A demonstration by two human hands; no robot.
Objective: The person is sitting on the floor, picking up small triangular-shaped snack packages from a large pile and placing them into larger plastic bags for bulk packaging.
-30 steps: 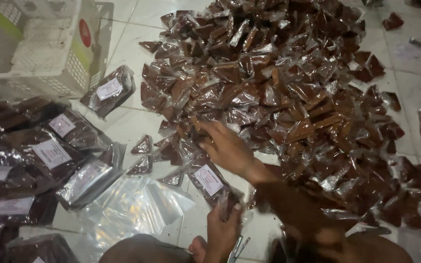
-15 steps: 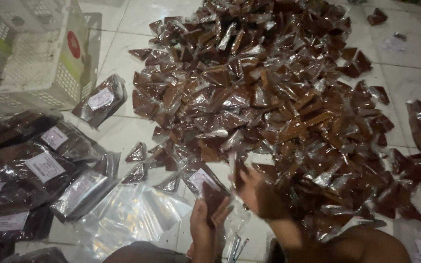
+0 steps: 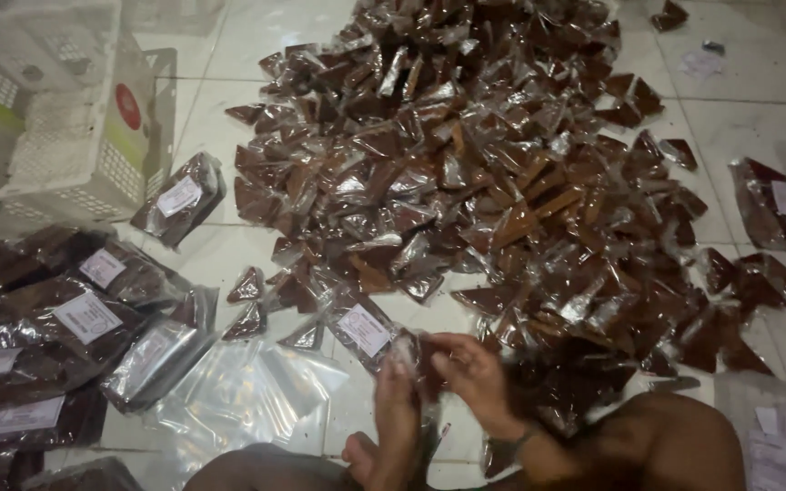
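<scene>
Clear labelled bag [image 3: 370, 332] sits low centre, just above the floor tiles, mouth end toward the person, closed end with its white label pointing up-left. Long axis runs diagonal: lower right at the hands to upper left toward the loose triangles

Left hand [image 3: 396, 414] is clamped on the bag's near end from below, fingers curled round the plastic. Right hand [image 3: 473, 373] is at the same end, just right of the left, fingers pinched together on something small and dark at the mouth; blur hides whether that is one brown triangle packet or the bag's lip. Both hands touch or nearly touch each other; right is the one nearer the pile

Big pile of brown triangle packets [image 3: 484, 173] spreads up and right of the hands, its near edge just beside the right hand, so reach to it is short and rightward-up. A few stray triangles [image 3: 247, 286] lie left of the bag

Empty clear bags [image 3: 247, 395] lie flat on the floor left of the left hand. Filled labelled bags [image 3: 65, 336] are stacked at far left, one more [image 3: 179, 195] leaning by the white plastic crate [image 3: 65, 118] at top left. Another filled bag [image 3: 770, 205] lies far right, well apart. Person's bare knee [image 3: 657, 445] is at bottom right
</scene>
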